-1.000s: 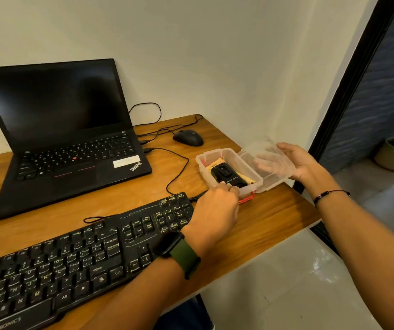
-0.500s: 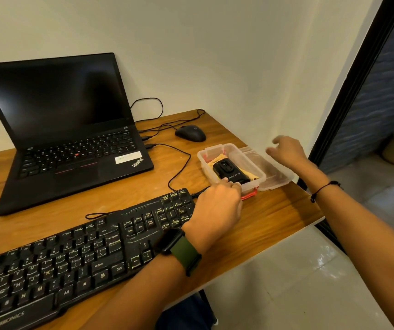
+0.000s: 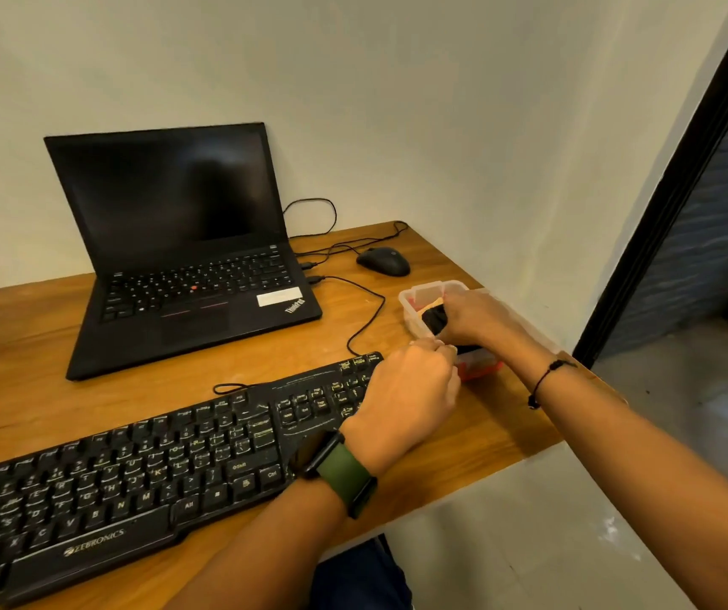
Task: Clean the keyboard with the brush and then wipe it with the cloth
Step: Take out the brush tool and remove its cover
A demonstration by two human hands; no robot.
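Reaching into clear plastic box (image 3: 415, 297) at 3 o'clock of desk (image 3: 476, 429): right hand (image 3: 476, 321), fingers curled round black object (image 3: 434, 319) inside; whether brush or other item, cannot tell. Resting against near end of box, beside red latch (image 3: 481, 369): left hand (image 3: 406, 398), fingers curled at box edge; whether gripping the box, cannot tell. Wearing green-strapped watch (image 3: 340, 473) on left wrist, dark cord bracelet (image 3: 544, 383) on right. Lying at 7 o'clock, slanting toward box: black keyboard (image 3: 133, 477), right end under left hand. Cloth not identifiable; yellow edge showing in box. Standing open at 11 o'clock: black laptop (image 3: 186, 257), screen dark. Sitting at 1 o'clock: black mouse (image 3: 383, 261), cables trailing.
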